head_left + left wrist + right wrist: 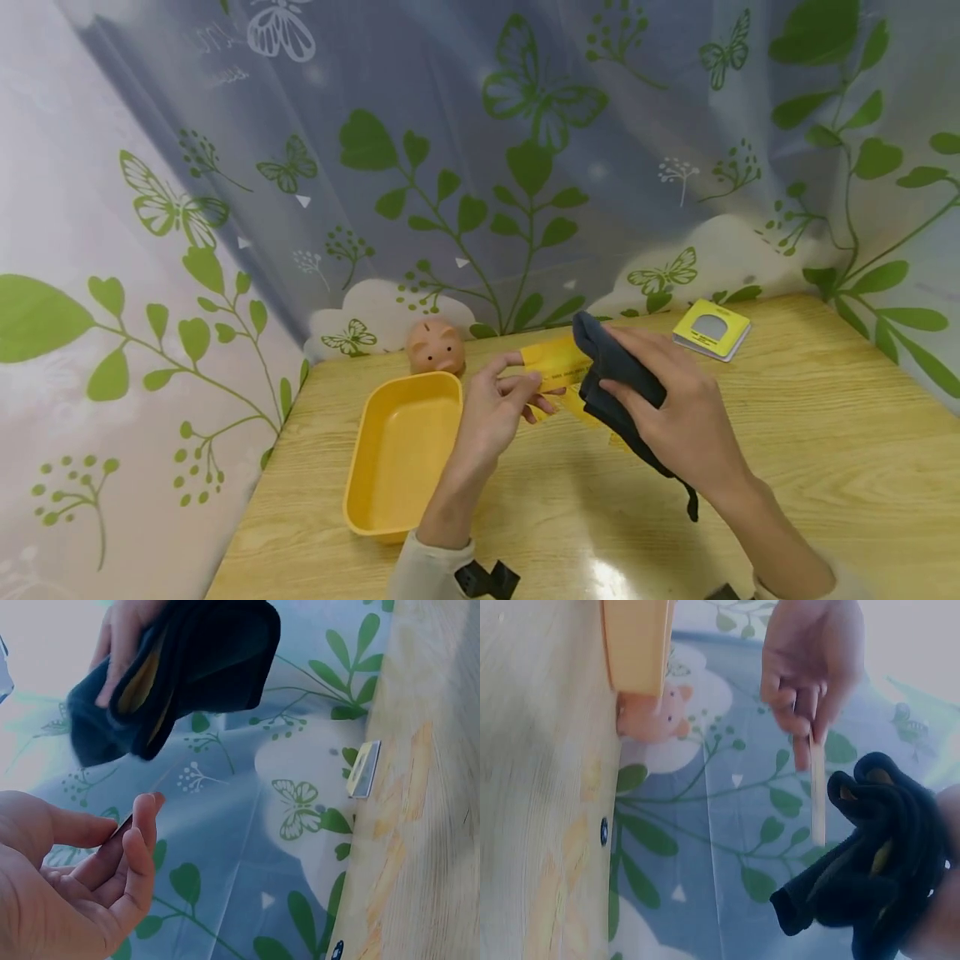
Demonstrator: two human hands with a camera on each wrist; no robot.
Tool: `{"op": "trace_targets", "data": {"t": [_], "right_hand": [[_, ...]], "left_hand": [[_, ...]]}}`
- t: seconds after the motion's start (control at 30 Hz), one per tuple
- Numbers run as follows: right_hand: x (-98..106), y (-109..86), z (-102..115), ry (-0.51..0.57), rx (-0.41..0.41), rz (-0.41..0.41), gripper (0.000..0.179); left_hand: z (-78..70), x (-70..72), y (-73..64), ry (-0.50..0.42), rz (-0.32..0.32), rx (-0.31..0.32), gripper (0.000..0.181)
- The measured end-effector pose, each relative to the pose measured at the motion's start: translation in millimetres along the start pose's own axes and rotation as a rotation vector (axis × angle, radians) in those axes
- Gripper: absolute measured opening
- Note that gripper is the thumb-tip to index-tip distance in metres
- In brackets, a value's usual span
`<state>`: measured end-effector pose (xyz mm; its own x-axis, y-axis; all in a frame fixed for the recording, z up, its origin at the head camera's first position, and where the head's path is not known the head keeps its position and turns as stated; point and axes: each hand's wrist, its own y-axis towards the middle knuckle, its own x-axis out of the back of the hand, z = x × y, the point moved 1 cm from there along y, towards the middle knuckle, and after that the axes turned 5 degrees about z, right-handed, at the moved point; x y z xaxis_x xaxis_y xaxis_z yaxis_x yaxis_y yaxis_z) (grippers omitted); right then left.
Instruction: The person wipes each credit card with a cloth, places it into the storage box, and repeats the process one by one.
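My left hand (498, 392) pinches a flat yellow card (555, 364) with printed text between thumb and fingers. In the right wrist view the card (818, 799) appears edge-on as a thin strip. My right hand (690, 408) grips a folded dark blue cloth (622, 379) from which a short cord-like end hangs. Yellow shows between the layers of the cloth (217, 664) in the left wrist view. From the right wrist, the card's tip stands apart from the cloth (885, 877). Yellow pieces (585, 408) lie on the table below, partly hidden by my hands.
A yellow plastic bin (405, 450) stands left of my left hand on the wooden table (810, 450). Behind it sits a pink piggy bank (437, 346). A yellow-and-white booklet-like item (712, 329) lies at the back right. A small dark round object (604, 831) rests on the table.
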<state>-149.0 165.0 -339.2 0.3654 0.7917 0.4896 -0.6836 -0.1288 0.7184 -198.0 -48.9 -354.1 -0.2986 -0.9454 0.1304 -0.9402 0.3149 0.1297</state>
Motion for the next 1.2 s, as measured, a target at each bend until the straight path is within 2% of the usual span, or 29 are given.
{"op": "trace_targets", "data": {"t": [0.2,0.33,0.53,0.9,1.2], "right_hand": [[-14,-2.4,11,-0.015,-0.022,0.094,0.069],[-23,-3.4,15,-0.009,-0.031,0.103,0.065],[-33,-2.8,18,-0.027,-0.025,0.126,0.061],[-32,-5.1,8,-0.101,-0.040,0.091,0.063],[-16,-3.6,-4,-0.164,-0.043,0.025,0.064]], "left_hand": [[-0.1,-6.7,1.1,0.042,-0.002,-0.029,0.030],[0.1,-9.1,1.3,0.082,-0.021,-0.018,0.025],[-1.5,-10.0,0.6,0.086,-0.050,-0.015,0.020],[-1.0,-8.3,-2.4,0.087,-0.073,-0.020,0.024],[-1.6,-3.1,-1.7,0.093,-0.069,-0.007,0.030]]}}
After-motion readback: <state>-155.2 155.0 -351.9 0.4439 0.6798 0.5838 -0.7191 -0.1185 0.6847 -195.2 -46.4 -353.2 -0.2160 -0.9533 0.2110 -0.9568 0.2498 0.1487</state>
